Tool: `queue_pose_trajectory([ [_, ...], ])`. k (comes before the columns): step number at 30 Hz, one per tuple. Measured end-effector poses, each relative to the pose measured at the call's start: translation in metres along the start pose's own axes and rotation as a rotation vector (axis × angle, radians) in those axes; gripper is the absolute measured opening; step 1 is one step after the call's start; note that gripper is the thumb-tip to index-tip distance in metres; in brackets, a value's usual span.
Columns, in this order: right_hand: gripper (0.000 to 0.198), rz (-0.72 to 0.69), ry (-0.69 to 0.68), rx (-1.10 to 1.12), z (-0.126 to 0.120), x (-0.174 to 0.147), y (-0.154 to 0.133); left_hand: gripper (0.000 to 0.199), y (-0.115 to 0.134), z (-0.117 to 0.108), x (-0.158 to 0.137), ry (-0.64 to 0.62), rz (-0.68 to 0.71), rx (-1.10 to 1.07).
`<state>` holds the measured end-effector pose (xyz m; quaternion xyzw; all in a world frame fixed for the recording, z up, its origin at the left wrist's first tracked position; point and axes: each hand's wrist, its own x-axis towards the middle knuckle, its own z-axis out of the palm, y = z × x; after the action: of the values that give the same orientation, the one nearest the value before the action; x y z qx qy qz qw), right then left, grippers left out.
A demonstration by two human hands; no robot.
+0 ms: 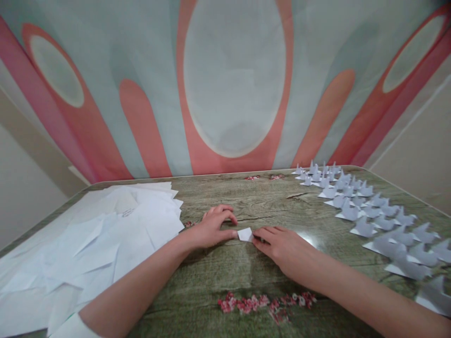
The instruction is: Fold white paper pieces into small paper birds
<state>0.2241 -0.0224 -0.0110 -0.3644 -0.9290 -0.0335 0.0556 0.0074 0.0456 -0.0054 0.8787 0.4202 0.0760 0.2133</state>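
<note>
Far L, we've got a pile of loose white sheets point(141, 216) on the counter point(190, 300). Next, our L hand point(214, 227): fingers spread and bent, thumb tip at the L end of the small folded paper point(245, 234), mid-counter. Prob. v. light, stiffer than a single sheet b/c of its layers, easily creased; we'd hold it by the edges w/ fingertips. Our R hand point(282, 244): fingers together at its R end, can't tell if pinching. Far R: paper birds point(364, 228) in rows.
</note>
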Motion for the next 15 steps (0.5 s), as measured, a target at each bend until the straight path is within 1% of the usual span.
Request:
queue_pose_trajectory([
  [2,0.029,0.006,-0.004,0.004,-0.001,0.0,0.0,0.03,0.008,-0.002,-0.007,0.039,0.024,0.056],
  [4,0.029,0.014,-0.01,0.004,-0.002,0.0,-0.001,0.034,0.023,0.002,-0.019,0.119,0.013,0.199],
  [7,0.028,0.02,-0.018,0.003,-0.002,0.0,-0.002,0.036,0.046,0.015,-0.038,0.144,0.022,0.38],
  [9,0.028,0.023,-0.02,0.002,-0.001,0.0,-0.002,0.038,0.055,0.023,-0.046,0.121,0.04,0.439],
  [12,0.029,0.026,-0.023,-0.004,-0.001,0.0,-0.002,0.043,0.057,0.029,-0.048,0.114,0.045,0.48],
  [15,0.03,0.027,-0.038,-0.008,-0.002,0.0,-0.002,0.043,0.052,0.029,-0.046,0.118,0.045,0.504],
])
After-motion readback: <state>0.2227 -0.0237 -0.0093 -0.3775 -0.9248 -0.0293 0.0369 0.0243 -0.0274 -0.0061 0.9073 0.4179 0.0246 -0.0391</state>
